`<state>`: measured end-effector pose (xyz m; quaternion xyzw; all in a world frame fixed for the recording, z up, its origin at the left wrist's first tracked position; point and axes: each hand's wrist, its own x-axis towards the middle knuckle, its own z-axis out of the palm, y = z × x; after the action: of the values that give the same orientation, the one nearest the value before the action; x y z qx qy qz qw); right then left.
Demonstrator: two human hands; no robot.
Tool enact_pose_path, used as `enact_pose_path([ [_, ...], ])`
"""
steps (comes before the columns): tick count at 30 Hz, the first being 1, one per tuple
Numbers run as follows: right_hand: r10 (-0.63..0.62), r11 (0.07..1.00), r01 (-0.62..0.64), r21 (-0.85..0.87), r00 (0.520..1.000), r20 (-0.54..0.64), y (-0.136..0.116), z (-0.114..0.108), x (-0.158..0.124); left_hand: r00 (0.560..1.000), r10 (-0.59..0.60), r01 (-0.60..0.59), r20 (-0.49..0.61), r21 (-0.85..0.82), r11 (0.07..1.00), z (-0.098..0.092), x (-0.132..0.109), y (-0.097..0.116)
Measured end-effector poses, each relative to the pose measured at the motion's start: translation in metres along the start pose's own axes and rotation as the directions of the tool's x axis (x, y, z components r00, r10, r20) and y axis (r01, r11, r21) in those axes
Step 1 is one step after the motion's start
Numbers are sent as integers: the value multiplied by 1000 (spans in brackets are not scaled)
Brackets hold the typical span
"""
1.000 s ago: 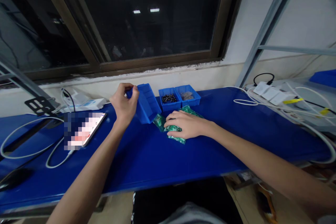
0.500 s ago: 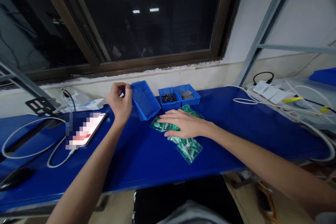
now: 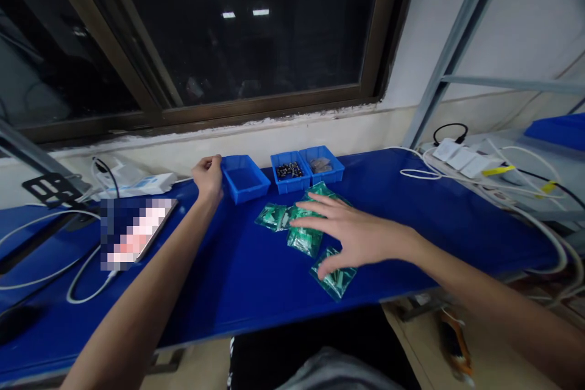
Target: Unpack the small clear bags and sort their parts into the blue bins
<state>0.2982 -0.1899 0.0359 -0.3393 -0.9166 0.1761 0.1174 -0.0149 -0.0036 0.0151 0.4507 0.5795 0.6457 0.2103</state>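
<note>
My left hand (image 3: 208, 178) rests at the far side of the blue table (image 3: 219, 280), its curled fingers at the left corner of an empty blue plastic bin (image 3: 244, 183). The bin sits flat on the table. My right hand (image 3: 354, 237) is spread open above several green plastic bags of small parts, holding nothing. One bag (image 3: 304, 241) lies under its fingertips, another (image 3: 333, 275) under its thumb side, and a third (image 3: 273, 217) lies to the left. Whether the fingers touch the bags is hard to tell.
Two joined blue bins hold dark screws (image 3: 289, 170) and grey parts (image 3: 320, 164) behind the bags. A phone with a blurred screen (image 3: 137, 233) and white cables lie left. A power strip (image 3: 459, 158) with cables sits right, below the dark window.
The bin has gone from tilted in my left hand to flat on the table. My right hand has lifted and spread, and the green bags now lie more apart.
</note>
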Motion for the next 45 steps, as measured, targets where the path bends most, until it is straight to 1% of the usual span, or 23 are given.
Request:
enact_pose_path([
  [2, 97, 994, -97, -48, 995, 7, 6, 11, -17, 989, -108, 107, 101, 11, 994, 11, 5, -4],
  [6, 251, 958, -263, -116, 962, -103, 27, 22, -31, 955, -150, 134, 256, 78, 988, 32, 13, -6],
  [10, 248, 943, -281, -179, 951, -185, 37, 18, -23, 932, -85, 31, 351, 157, 987, 39, 14, 8],
  [12, 216, 946, -255, -200, 956, -198, 38, 14, -17, 923, -3, -82, 385, 204, 976, 33, 4, 21],
  [13, 196, 949, -239, -207, 958, -208, 38, 10, -13, 906, 52, -164, 421, 233, 959, 28, -3, 29],
  [14, 173, 952, -220, -213, 961, -218, 40, 6, -9, 840, 186, -376, 509, 301, 876, 23, -13, 35],
  [15, 144, 956, -197, -217, 960, -239, 43, 1, -4, 763, 283, -544, 581, 340, 767, 17, -24, 41],
  [16, 115, 961, -174, -216, 958, -262, 48, -4, 2, 688, 333, -650, 645, 344, 677, 11, -35, 45],
  [18, 66, 966, -143, -214, 942, -329, 62, -14, 15, 545, 346, -760, 764, 276, 589, 2, -55, 49],
  [19, 54, 964, -145, -223, 927, -372, 70, -18, 21, 493, 344, -783, 799, 235, 576, 0, -63, 48],
  [21, 55, 949, -186, -253, 892, -449, 85, -22, 33, 453, 351, -795, 820, 193, 575, -1, -75, 43],
  [22, 57, 945, -198, -261, 884, -464, 92, -23, 38, 445, 369, -798, 816, 175, 576, 0, -78, 40],
  [26, 60, 947, -189, -261, 898, -435, 105, -14, 46, 423, 460, -815, 781, 105, 570, 8, -85, 32],
  [33, 72, 953, -197, -231, 885, -460, 96, -4, 44, 439, 497, -830, 749, 125, 544, 14, -92, 28],
  [36, 37, 960, -169, -224, 868, -495, 85, -8, 37, 489, 553, -859, 675, 262, 440, 10, -106, 32],
  [37, 44, 962, -169, -212, 870, -491, 81, -10, 34, 490, 578, -868, 652, 307, 389, 8, -113, 35],
  [38, 54, 969, -157, -193, 890, -453, 77, -12, 30, 469, 585, -881, 662, 305, 361, 7, -121, 38],
  [39, 50, 979, -118, -166, 930, -365, 75, -15, 28, 431, 579, -898, 692, 262, 355, 5, -129, 41],
  [40, 46, 987, -84, -137, 965, -260, 73, -17, 25, 369, 561, -914, 740, 181, 363, 5, -137, 44],
  [41, 45, 992, -65, -111, 985, -168, 72, -18, 23, 288, 521, -922, 804, 85, 378, 4, -144, 46],
  [43, 55, 996, -58, -72, 997, -49, 74, -20, 20, 169, 443, -911, 881, -33, 412, 5, -153, 48],
  [44, 68, 996, -70, -60, 997, -32, 76, -20, 20, 131, 416, -904, 900, -63, 422, 6, -155, 47],
  [45, 82, 995, -83, -51, 996, -30, 78, -20, 19, 113, 400, -902, 909, -75, 425, 7, -155, 46],
])
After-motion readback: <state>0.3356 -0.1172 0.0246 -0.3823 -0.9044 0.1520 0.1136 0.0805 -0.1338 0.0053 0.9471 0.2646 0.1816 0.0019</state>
